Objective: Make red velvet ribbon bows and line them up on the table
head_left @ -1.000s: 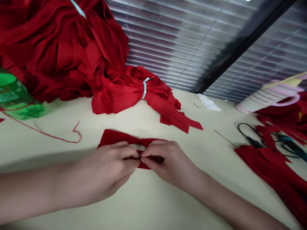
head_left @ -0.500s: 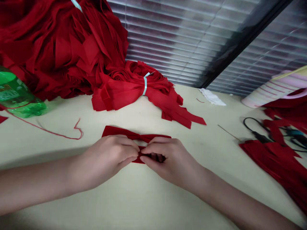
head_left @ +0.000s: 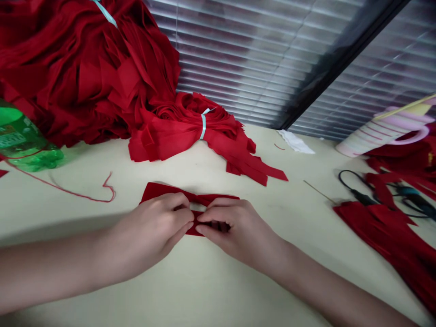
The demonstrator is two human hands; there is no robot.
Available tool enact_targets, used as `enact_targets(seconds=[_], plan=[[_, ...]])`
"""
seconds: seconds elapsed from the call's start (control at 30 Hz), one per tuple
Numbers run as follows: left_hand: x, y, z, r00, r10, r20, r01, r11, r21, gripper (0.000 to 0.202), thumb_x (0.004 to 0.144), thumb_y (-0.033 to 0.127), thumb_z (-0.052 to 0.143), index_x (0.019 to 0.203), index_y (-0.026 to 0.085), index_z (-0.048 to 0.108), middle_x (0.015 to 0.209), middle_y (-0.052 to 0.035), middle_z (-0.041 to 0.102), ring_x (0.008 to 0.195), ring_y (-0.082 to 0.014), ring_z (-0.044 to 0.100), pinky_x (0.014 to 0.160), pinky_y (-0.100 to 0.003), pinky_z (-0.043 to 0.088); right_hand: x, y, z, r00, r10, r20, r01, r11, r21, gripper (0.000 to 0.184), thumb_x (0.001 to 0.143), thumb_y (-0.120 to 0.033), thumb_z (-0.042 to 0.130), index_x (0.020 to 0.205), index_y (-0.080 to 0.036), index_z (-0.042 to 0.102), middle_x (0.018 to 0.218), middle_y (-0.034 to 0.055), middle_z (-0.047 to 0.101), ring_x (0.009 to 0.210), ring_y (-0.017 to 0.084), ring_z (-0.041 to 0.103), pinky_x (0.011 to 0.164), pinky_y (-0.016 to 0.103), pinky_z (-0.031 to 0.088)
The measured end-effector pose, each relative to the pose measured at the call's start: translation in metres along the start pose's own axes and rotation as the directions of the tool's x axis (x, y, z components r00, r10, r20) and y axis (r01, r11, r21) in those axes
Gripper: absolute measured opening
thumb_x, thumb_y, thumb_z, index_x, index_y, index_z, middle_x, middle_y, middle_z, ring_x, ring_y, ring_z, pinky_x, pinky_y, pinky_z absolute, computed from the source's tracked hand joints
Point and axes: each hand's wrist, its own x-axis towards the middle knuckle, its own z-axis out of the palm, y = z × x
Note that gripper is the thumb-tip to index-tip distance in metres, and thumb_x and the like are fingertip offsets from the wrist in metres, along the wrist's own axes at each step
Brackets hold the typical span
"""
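A small red fabric bow (head_left: 160,190) lies on the pale table (head_left: 211,281) in front of me. My left hand (head_left: 153,231) covers its left half, fingers curled and pinching the gathered middle. My right hand (head_left: 235,229) meets it from the right, fingertips pressed on the same middle fold. Both hands grip the bow at its centre; the near edge of the cloth is hidden under my fingers.
A big heap of red fabric strips (head_left: 78,68) fills the back left, with a tied bundle (head_left: 197,131) beside it. A green plastic bottle (head_left: 23,145) and a red thread (head_left: 75,193) lie left. Scissors (head_left: 381,195), more red strips (head_left: 395,236) and a pink striped cone (head_left: 384,134) are right.
My hands stay pinched on the bow's middle with only small finger shifts; the view has shifted slightly.
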Motion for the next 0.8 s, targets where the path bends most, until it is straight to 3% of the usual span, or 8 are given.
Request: enact_targets(seconds=[0.17,0.3,0.43,0.6,0.8], plan=[[0.002,0.000,-0.001,0.998,0.065,-0.001,-0.065,0.995,0.082,0.020,0.092,0.010,0.050,0.092,0.018,0.068,0.092,-0.0044,0.062,0.087,-0.0188,0.061,0.075,-0.031,0.052,0.000,0.000,0.001,1.000,0.006,0.003,-0.006,1.000,0.007,0.013,0.080,-0.013,0.067,0.071,-0.019,0.072,0.064,-0.0009,0.064,0.061,0.010,0.057,0.055,0.021,0.043],[0.002,0.001,0.000,0.999,0.027,0.017,-0.028,0.998,0.062,0.021,0.091,0.009,0.049,0.084,0.017,0.068,0.090,-0.0046,0.063,0.085,-0.0178,0.062,0.078,-0.031,0.052,0.002,0.000,0.000,1.000,0.007,0.014,-0.007,1.000,0.015,0.012,0.080,-0.012,0.066,0.075,-0.020,0.073,0.068,-0.0001,0.067,0.064,0.011,0.059,0.058,0.022,0.046],[0.006,0.001,0.000,1.000,0.000,0.017,0.000,1.000,0.005,0.024,0.091,0.011,0.048,0.077,0.016,0.066,0.084,-0.0045,0.064,0.078,-0.0166,0.063,0.073,-0.028,0.052,0.004,-0.003,-0.002,1.000,0.012,0.023,-0.013,1.000,0.008,0.014,0.078,-0.009,0.066,0.075,-0.020,0.074,0.070,0.0003,0.069,0.065,0.012,0.060,0.060,0.023,0.047],[0.014,0.004,-0.005,0.999,-0.020,0.044,0.020,1.000,0.009,0.024,0.088,0.010,0.048,0.074,0.016,0.067,0.076,-0.0038,0.065,0.070,-0.0163,0.063,0.066,-0.027,0.051,0.006,-0.009,0.000,1.000,0.028,0.013,-0.027,0.999,-0.028,0.016,0.076,-0.007,0.066,0.068,-0.019,0.072,0.057,-0.0027,0.059,0.058,0.010,0.053,0.052,0.021,0.040],[0.015,0.007,-0.005,0.998,-0.037,0.057,0.035,0.999,0.040,0.024,0.086,0.009,0.049,0.069,0.017,0.064,0.070,-0.0032,0.064,0.064,-0.0166,0.062,0.060,-0.027,0.047,0.006,-0.010,0.001,0.997,0.055,0.053,-0.054,0.998,-0.020,0.018,0.079,-0.009,0.064,0.066,-0.018,0.072,0.064,0.0000,0.063,0.062,0.012,0.056,0.056,0.023,0.042]])
